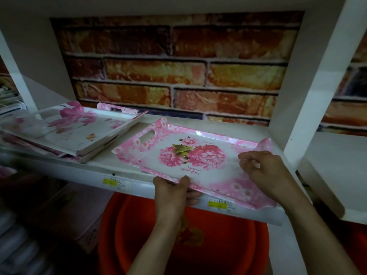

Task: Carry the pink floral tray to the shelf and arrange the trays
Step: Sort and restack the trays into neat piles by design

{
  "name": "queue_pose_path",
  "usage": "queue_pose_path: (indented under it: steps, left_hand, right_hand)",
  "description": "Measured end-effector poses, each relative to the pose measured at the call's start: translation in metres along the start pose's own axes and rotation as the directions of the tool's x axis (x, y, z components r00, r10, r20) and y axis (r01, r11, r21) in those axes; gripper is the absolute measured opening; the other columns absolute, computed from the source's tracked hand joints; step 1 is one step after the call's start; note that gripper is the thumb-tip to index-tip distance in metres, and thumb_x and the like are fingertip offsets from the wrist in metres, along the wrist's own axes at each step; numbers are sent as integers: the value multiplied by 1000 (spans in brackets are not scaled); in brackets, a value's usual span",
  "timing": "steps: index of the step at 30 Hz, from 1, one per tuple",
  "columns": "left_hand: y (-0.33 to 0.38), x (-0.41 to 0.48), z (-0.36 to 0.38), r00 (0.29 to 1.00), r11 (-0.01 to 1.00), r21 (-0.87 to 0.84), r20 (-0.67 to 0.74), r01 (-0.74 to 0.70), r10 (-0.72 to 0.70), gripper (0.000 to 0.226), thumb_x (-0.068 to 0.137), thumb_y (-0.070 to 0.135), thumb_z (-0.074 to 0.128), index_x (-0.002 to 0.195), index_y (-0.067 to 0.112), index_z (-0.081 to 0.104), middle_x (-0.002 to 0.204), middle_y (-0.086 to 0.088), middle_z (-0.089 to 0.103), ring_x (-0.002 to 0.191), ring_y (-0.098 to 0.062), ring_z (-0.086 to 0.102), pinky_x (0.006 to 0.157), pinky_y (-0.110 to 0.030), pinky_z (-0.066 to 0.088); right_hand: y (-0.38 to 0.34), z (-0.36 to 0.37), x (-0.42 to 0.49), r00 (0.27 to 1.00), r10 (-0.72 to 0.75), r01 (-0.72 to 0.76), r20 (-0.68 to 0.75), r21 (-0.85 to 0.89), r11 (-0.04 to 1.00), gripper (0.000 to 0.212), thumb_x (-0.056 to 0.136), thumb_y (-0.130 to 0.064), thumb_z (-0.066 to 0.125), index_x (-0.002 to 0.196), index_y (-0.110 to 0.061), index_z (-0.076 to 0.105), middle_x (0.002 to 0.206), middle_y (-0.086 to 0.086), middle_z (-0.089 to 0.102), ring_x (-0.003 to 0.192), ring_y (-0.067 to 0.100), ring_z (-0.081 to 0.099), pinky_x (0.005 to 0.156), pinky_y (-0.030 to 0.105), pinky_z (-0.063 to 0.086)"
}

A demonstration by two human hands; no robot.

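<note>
The pink floral tray (190, 155) lies flat on the white shelf (111, 163), its near edge jutting past the shelf's front. My left hand (174, 192) grips that near edge, thumb on top and fingers underneath. My right hand (266, 171) rests on the tray's right part with its fingers curled over the surface. To the left, a stack of white trays with pink flowers (79, 128) lies askew on the same shelf, and a pink handle (117, 108) of another tray pokes up behind it.
A brick-pattern wall (178, 66) backs the shelf. White uprights stand at left (17, 80) and right (309, 80). Red tubs (218, 245) sit below the shelf. Yellow price labels (218, 204) are stuck on the shelf's front edge. More stacked goods lie at lower left.
</note>
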State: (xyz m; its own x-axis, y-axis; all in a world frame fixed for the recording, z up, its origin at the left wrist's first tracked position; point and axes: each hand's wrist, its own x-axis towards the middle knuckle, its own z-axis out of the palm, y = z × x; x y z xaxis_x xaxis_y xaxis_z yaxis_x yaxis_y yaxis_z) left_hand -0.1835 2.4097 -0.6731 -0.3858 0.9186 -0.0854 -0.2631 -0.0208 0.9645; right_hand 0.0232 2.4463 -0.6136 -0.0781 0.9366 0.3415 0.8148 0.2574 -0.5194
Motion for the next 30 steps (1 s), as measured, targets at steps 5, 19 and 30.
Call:
queue_pose_path:
  steps: [5, 19, 30]
  left_hand:
    - [3, -6, 3, 999, 998, -43, -15, -37, 36, 28, 95, 4, 62, 109, 6, 38, 92, -24, 59, 54, -25, 68, 51, -30, 58]
    - [8, 1, 6, 990, 988, -95, 57, -123, 128, 33, 101, 8, 52, 133, 9, 47, 108, -18, 66, 77, -21, 74, 62, -30, 61]
    - [19, 16, 3, 979, 979, 5, -7, -206, 206, 24, 103, 25, 49, 124, 21, 60, 115, -5, 71, 107, -27, 67, 93, -52, 55]
  right_hand:
    - [18, 4, 6, 982, 128, -138, -136, -72, 988, 28, 90, -40, 54, 112, -33, 71, 128, 6, 62, 125, 31, 48, 104, 37, 29]
    - [28, -9, -1, 919, 390, -266, -52, 650, 712, 60, 98, -22, 54, 148, -24, 21, 126, 1, 43, 108, 26, 50, 84, 40, 47]
    - [40, -22, -7, 895, 434, -167, -103, 825, 540, 47, 94, -15, 58, 135, -19, 35, 116, 11, 56, 107, 31, 61, 90, 50, 53]
